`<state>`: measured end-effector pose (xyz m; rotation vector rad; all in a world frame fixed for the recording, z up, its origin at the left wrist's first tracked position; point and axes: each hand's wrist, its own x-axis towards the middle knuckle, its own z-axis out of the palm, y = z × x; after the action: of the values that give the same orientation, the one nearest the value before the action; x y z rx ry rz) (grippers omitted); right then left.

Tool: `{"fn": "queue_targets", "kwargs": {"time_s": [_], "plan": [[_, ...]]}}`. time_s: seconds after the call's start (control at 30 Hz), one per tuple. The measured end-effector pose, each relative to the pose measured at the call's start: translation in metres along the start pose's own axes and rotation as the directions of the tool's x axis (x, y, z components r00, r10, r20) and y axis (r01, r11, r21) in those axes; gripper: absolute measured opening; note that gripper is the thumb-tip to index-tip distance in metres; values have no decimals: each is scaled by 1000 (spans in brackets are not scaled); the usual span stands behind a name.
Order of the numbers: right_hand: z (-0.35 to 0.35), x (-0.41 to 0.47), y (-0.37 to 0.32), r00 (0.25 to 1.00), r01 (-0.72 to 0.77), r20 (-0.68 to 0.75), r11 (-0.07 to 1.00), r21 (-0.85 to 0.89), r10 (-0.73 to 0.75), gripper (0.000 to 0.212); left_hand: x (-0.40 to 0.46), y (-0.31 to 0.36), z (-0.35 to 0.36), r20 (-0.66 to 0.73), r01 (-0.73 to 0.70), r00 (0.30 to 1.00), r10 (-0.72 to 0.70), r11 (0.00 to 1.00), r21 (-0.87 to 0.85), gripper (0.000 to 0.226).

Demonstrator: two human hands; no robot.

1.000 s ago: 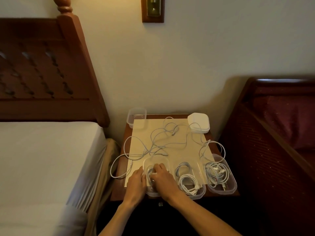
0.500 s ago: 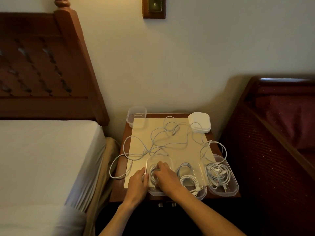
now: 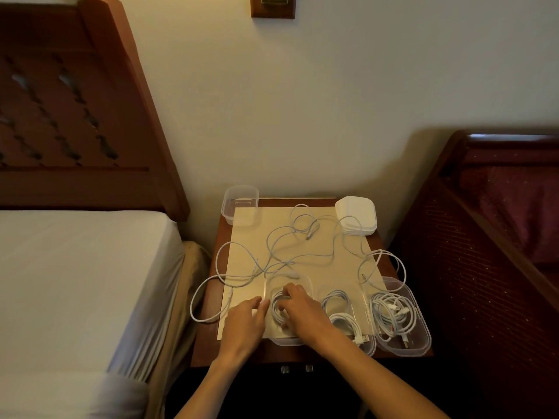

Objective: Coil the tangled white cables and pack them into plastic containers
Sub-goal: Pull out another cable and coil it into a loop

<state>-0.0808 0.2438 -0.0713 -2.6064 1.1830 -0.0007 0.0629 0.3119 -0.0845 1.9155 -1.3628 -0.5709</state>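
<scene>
You face a plain cream wall (image 3: 332,101) in dim, warm light. A wooden plaque (image 3: 273,6) hangs at its top edge. To your left stands a carved wooden headboard (image 3: 75,116) over a white-sheeted mattress (image 3: 75,282). A small wooden nightstand (image 3: 208,343) sits between it and a dark red bed frame (image 3: 490,252) on your right.

You have four clear containers: three in the front row (image 3: 287,340) (image 3: 367,347) (image 3: 419,343) and one at the back left (image 3: 240,204). Each front container holds one coiled cable. One lid stack (image 3: 357,214) is present. Loose cables cannot be counted.
</scene>
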Motion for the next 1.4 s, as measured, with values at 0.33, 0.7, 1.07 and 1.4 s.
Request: {"fn": "queue_targets", "kwargs": {"time_s": [0.33, 0.7, 1.07, 1.4], "plan": [[-72, 50, -9, 890, 60, -438, 921, 385, 125, 17, 117, 24, -69, -324, 38, 946, -23, 998, 41, 41], [-63, 213, 4, 954, -211, -96, 861, 463, 285, 49, 248, -10, -62, -197, 305, 943, -269, 936, 178, 21], [-56, 227, 17, 965, -102, -193, 931, 351, 178, 47, 275, -45, -48, -96, 294, 955, -282, 944, 150, 24], [-80, 141, 95, 988, 37, -152, 883, 467, 39, 22, 217, 16, -35, 0, -321, 946, 324, 940, 117, 14]]}}
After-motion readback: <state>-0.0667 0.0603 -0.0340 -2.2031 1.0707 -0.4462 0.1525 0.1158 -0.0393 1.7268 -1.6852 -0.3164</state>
